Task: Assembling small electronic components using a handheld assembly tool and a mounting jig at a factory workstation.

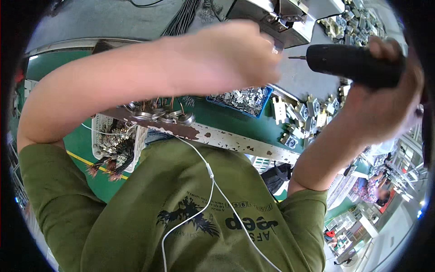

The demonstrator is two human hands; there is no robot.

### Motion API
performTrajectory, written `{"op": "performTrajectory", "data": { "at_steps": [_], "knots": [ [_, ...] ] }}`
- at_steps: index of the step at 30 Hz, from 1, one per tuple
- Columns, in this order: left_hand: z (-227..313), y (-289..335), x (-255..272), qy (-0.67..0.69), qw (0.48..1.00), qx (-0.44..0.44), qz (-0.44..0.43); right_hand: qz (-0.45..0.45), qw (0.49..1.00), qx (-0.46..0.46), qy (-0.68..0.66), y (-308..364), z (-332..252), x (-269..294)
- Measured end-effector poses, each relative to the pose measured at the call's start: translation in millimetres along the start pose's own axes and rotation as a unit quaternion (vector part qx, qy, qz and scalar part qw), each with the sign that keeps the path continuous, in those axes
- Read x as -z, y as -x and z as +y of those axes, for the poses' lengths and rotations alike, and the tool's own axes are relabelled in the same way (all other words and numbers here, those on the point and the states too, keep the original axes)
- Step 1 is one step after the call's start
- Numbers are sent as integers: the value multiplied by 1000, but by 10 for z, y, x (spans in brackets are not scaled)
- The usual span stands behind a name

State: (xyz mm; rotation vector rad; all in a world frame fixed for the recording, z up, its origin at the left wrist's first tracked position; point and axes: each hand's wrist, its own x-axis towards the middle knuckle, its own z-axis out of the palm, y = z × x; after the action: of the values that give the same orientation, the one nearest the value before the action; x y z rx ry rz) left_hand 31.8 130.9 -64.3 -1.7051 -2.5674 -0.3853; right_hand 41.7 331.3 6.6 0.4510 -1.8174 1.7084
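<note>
Driver in R hand, bit pointing frame L

Black driver (337, 61) is upper R of frame, in R hand (389, 97), fingers wrapped round its rear half. Long axis runs approx. level across the pic, rear end a bit lower; thin bit (297, 57) points L, toward L hand (238, 54), w/ a small gap btwn bit tip and knuckles. Bit tip looks free, touching nothing.

L hand is upper ctr, fingers curled in, forearm slanting across from frame L. Blurred; a shiny speck shows by the fingertips, but can't tell if it's held or what it is.

Hidden/unclear: driver's rear end is partly covered by R hand, near the dark rim of the view. R hand's far side is blurry too. L hand and forearm cover part of the bench behind, incl. the upper edge of blue tray (266, 103), which is full of small metal pcs (242, 100). Machine (297, 31), top ctr, is cut off by the frame edge. Metal blocks (299, 113) lie ctr R, some behind R forearm; discs (156, 114) sit below L forearm, tops partly hidden.
</note>
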Motion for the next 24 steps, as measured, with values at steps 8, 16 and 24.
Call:
{"op": "performTrajectory", "data": {
  "at_steps": [8, 16, 24],
  "knots": [
    [202, 133, -324, -30, 990, -97, -95, -105, 984, 95, -110, -351, -63, 311],
    [142, 102, -218, 84, 990, -72, -85, 116, 979, 132, -107, -272, 158, -485],
    [130, 155, -146, 130, 988, -69, -48, 80, 986, 97, -109, -312, 246, -503]
  ]
}}
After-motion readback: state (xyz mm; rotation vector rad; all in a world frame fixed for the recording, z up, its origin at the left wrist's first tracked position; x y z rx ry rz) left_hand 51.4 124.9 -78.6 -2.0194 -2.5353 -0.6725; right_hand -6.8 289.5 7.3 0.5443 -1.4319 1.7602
